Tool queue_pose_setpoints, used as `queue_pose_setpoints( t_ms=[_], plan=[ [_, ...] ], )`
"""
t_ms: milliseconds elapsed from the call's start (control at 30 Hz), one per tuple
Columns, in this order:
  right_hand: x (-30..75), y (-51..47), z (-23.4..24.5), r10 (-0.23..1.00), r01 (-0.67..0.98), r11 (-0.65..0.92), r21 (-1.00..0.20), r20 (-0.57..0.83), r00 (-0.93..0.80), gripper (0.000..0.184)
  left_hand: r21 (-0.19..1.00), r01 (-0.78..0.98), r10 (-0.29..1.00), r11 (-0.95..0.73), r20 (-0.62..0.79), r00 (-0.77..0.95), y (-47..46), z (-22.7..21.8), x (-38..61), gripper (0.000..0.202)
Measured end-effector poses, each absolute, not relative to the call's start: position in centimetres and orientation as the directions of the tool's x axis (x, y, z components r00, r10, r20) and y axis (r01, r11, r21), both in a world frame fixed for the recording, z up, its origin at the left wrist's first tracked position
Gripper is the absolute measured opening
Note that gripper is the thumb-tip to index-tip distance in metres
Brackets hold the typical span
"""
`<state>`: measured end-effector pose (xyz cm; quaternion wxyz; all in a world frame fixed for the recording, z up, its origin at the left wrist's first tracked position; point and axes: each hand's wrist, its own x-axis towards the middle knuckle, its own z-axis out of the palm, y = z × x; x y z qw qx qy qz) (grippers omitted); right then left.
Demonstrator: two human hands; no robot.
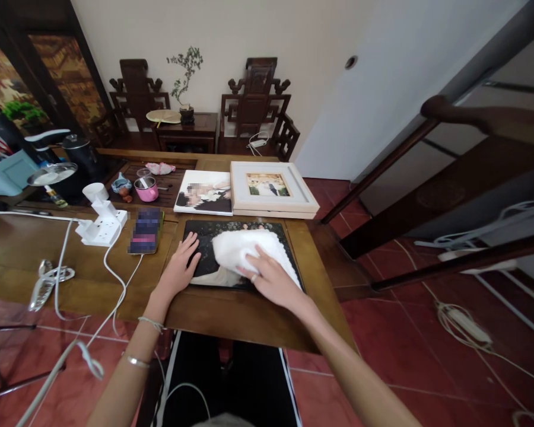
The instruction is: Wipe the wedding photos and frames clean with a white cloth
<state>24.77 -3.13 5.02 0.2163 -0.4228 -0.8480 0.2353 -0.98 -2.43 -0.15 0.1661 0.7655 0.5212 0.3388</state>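
A dark photo panel (204,276) lies flat near the front edge of the wooden table. My left hand (181,264) rests on the panel's left side, fingers stretched out and holding nothing. On the panel's right part is a white fluffy cloth (235,243), which covers much of the picture. My right hand (267,276) presses down on this cloth with its fingers bent into it. Just behind the panel are a smaller photo print (204,193) and a light wooden picture frame (309,198), side by side.
Left of the panel lie a phone (145,231) on its cable and a white power strip (100,228) with plugs. A pink cup (146,190) stands on the tea tray. A clear hair claw (44,290) is at the front left. A wooden chair (400,196) stands right.
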Motion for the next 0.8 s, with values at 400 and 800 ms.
queue_pose_setpoints(
  t_ms=[400,800],
  plan=[
    [14.7,5.4,5.3,0.847,0.569,0.470,-0.675,0.164,-0.506,0.033,0.593,0.694,0.903,-0.408,0.372,0.213,-2.2,-0.6,-1.3,0.040],
    [31.3,0.2,3.8,0.969,0.677,0.221,-0.702,0.078,-0.236,0.049,0.597,0.691,0.900,-0.407,0.393,0.191,-2.2,-0.1,-0.9,0.036]
  ],
)
